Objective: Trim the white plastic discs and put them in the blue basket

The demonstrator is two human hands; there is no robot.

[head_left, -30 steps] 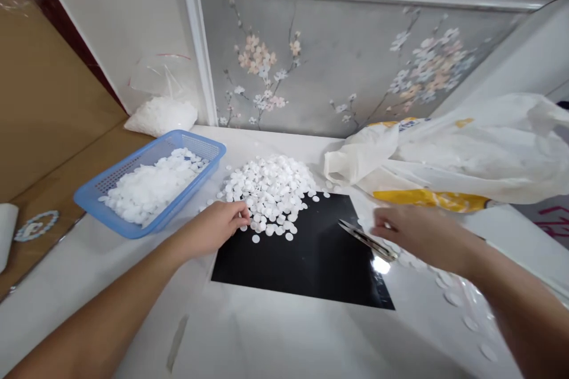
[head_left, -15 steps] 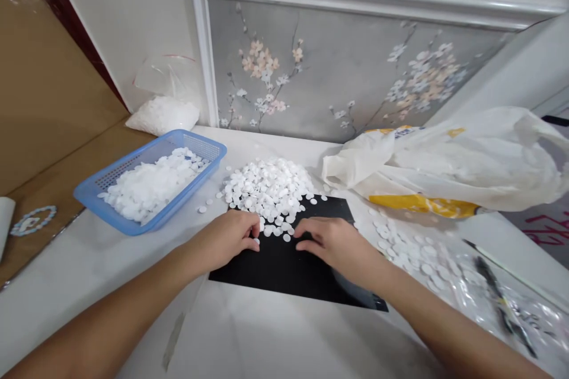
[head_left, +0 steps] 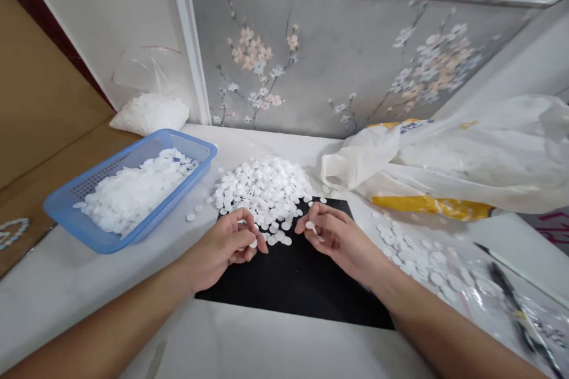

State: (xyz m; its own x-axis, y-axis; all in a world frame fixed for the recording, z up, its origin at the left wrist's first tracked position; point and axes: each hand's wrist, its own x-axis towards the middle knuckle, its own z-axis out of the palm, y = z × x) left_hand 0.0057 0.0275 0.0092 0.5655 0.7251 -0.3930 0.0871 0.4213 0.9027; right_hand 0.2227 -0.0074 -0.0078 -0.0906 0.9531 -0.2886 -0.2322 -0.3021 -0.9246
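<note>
A heap of small white discs (head_left: 264, 186) spreads over the far edge of a black sheet (head_left: 288, 284). At the heap's near left, my left hand (head_left: 226, 243) is closed with a white disc (head_left: 253, 243) at its fingertips. Across from it, my right hand (head_left: 335, 237) pinches another white disc (head_left: 311, 225) between thumb and fingers. Both hands are just above the sheet, a short gap apart. Several loose discs (head_left: 280, 238) lie on the black between them.
On the left stands a blue basket (head_left: 128, 243) of white discs, with a filled clear bag (head_left: 151, 113) behind it. A white and yellow plastic bag (head_left: 435, 166) lies right. More discs (head_left: 413, 254), a pen (head_left: 511, 290) and clear bags are at the near right. A framed flower picture (head_left: 338, 59) stands behind.
Both hands have lifted from the near edge of the heap, and each now shows a disc at its fingertips. My view has shifted slightly closer to the table.
</note>
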